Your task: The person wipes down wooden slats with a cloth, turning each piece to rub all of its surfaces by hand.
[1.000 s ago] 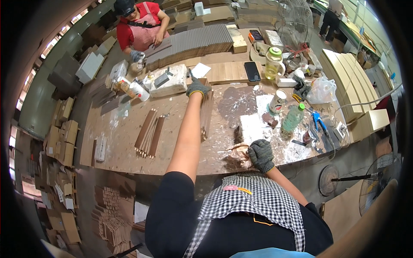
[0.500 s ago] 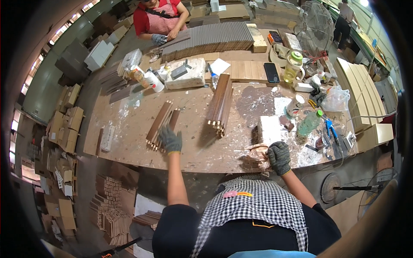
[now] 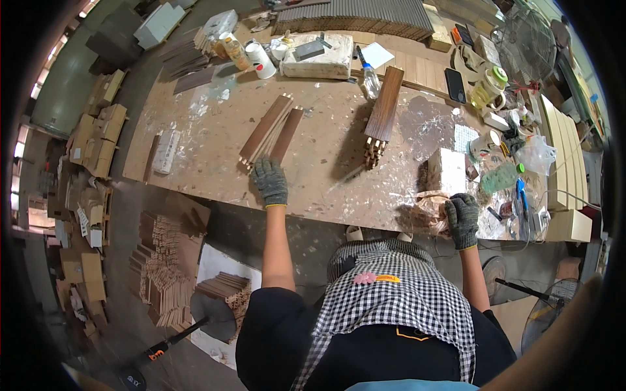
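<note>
My left hand [image 3: 269, 182], in a grey knit glove, lies open on the table with its fingers stretched out. Its fingertips reach the near ends of a loose group of dark brown wooden slats [image 3: 266, 130] with pale pegs at their ends. To the right stands a tight stack of similar slats [image 3: 386, 107], pegged ends toward me. My right hand [image 3: 463, 221], gloved too, is closed by the table's front edge. It is beside a crumpled brown wrapping [image 3: 429, 212]; whatever its curled fingers hold is hidden. Behind the wrapping sits a whitish block [image 3: 447, 171].
Bottles, a cup [image 3: 485, 144], blue-handled pliers [image 3: 521, 195] and a plastic bag [image 3: 536, 155] crowd the right side. A white-stained block [image 3: 318, 60] and a phone [image 3: 455, 85] lie farther back. Below left, many slats [image 3: 163, 267] are piled near a round fan [image 3: 214, 316].
The view has tilted downward, so the far co-worker is out of the picture. My left hand has slid back off the slats to their near ends. My right hand stays closed beside the wrapping.
</note>
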`<action>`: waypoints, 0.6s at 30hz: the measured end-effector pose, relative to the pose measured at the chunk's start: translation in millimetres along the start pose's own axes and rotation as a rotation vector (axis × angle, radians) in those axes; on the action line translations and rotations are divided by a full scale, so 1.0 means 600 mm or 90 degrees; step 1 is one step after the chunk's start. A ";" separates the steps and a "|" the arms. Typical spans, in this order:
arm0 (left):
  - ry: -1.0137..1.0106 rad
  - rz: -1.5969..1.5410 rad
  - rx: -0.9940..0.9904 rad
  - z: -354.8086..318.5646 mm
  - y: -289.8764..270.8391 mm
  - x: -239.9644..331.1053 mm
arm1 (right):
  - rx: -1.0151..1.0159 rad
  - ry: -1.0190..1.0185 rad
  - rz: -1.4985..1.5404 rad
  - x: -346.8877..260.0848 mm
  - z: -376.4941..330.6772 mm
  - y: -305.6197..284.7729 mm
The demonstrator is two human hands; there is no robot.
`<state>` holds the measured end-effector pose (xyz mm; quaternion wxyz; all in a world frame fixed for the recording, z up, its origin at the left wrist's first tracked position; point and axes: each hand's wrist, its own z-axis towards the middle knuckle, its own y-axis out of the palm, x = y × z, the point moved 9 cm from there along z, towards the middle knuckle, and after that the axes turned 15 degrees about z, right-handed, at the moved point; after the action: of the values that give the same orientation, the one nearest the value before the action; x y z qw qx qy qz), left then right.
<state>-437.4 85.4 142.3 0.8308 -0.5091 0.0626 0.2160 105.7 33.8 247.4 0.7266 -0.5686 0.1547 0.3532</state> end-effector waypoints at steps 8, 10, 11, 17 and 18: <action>-0.031 0.152 -0.191 0.014 0.034 0.041 | -0.058 0.164 -0.140 -0.013 -0.056 0.017; -0.001 0.170 -0.273 0.020 0.066 0.060 | 0.007 0.147 -0.166 0.006 -0.074 0.018; -0.003 0.193 -0.273 0.008 0.106 0.025 | 0.011 0.117 -0.148 -0.010 -0.062 0.023; -0.125 0.030 -0.552 0.055 0.088 0.027 | 0.036 0.104 -0.043 0.013 -0.045 -0.031; -0.125 0.040 -0.494 0.060 0.049 0.037 | 0.047 0.110 -0.019 0.012 -0.040 -0.056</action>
<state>-433.8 134.6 128.2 0.5720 -0.7597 -0.0879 0.2965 138.4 10.2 259.6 0.7362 -0.5721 0.2213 0.2860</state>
